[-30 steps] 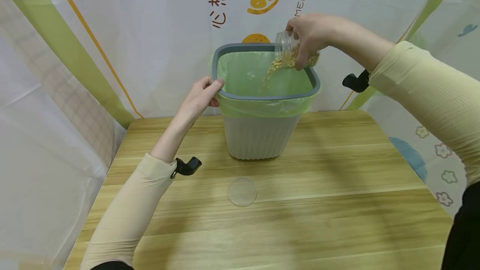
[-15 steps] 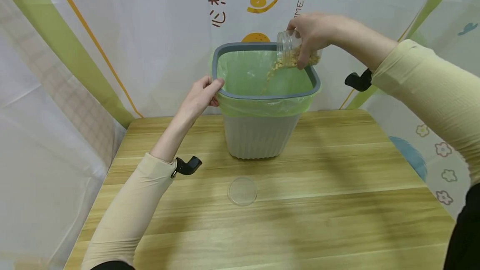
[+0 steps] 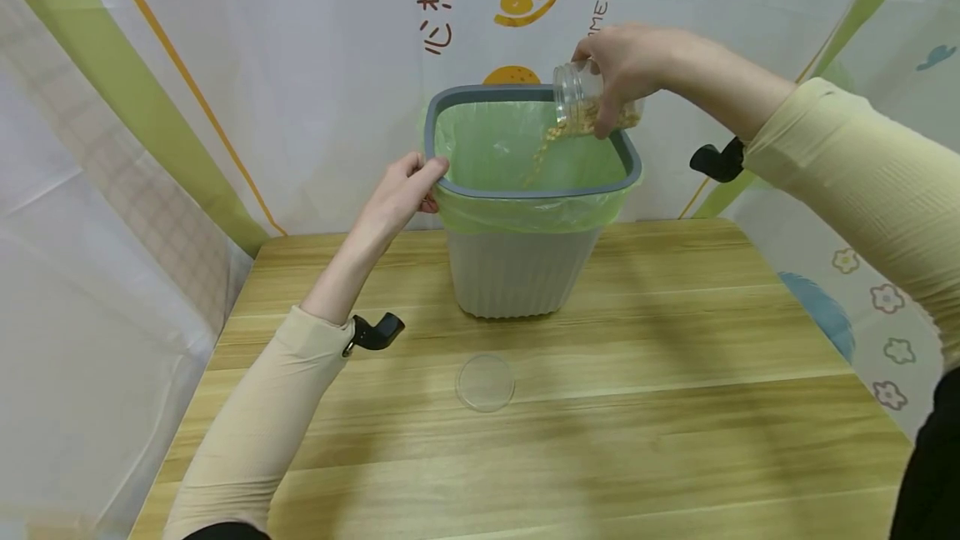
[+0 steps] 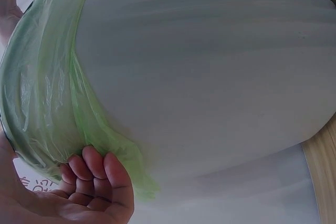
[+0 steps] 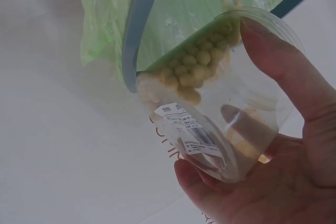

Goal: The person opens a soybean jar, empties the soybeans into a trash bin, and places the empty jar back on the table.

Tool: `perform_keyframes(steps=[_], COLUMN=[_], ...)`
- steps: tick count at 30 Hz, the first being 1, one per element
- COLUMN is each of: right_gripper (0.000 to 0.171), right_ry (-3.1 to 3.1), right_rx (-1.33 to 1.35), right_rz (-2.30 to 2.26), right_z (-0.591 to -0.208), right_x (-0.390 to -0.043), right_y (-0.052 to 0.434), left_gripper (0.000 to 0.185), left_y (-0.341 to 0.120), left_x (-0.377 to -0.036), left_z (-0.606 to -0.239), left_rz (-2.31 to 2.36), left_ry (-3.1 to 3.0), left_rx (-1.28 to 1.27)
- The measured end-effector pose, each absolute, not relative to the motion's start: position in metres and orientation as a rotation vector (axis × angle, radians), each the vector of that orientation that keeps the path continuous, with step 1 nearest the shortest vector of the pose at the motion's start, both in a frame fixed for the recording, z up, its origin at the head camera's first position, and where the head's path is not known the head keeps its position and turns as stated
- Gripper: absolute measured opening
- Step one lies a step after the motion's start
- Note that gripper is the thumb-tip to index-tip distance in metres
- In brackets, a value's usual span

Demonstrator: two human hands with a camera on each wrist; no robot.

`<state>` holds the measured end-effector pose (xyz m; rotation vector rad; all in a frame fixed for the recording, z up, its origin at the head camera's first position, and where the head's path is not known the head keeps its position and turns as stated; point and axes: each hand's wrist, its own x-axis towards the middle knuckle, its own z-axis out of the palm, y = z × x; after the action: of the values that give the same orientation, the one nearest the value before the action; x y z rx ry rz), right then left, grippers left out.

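Note:
A grey waste bin [image 3: 517, 273] with a grey-blue rim and a green plastic liner [image 3: 525, 211] stands at the back of the wooden table. My left hand [image 3: 405, 190] grips the bin's left rim, fingers curled against the liner [image 4: 92, 174]. My right hand [image 3: 626, 65] holds a clear plastic jar [image 3: 581, 102] tilted mouth-down over the bin's right side. Yellow beans [image 5: 197, 66] stream from the jar [image 5: 220, 114] into the liner.
A clear round lid [image 3: 485, 382] lies flat on the wooden table [image 3: 675, 407] in front of the bin. White printed curtains with green stripes close in behind and on both sides. Black camera clips sit on both wrists.
The jar has emptied further: fewer beans remain inside it and the falling stream is thinner. Both hands and the bin have stayed in place.

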<state>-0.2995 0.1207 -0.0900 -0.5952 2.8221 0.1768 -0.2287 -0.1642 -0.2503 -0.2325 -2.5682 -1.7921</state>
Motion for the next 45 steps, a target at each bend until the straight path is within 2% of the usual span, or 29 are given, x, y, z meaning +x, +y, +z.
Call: perform_keyframes(steps=[45], right_gripper=[0.100], right_ry=[2.935], right_rx=[-0.741], right_rz=[0.292], right_z=[-0.097], right_x=[-0.290], right_y=[0.115], left_gripper=[0.039], left_y=[-0.158], left_x=[-0.227], left_z=[-0.247], left_rz=[-1.801], left_ry=[-2.576], left_rx=[-0.209])
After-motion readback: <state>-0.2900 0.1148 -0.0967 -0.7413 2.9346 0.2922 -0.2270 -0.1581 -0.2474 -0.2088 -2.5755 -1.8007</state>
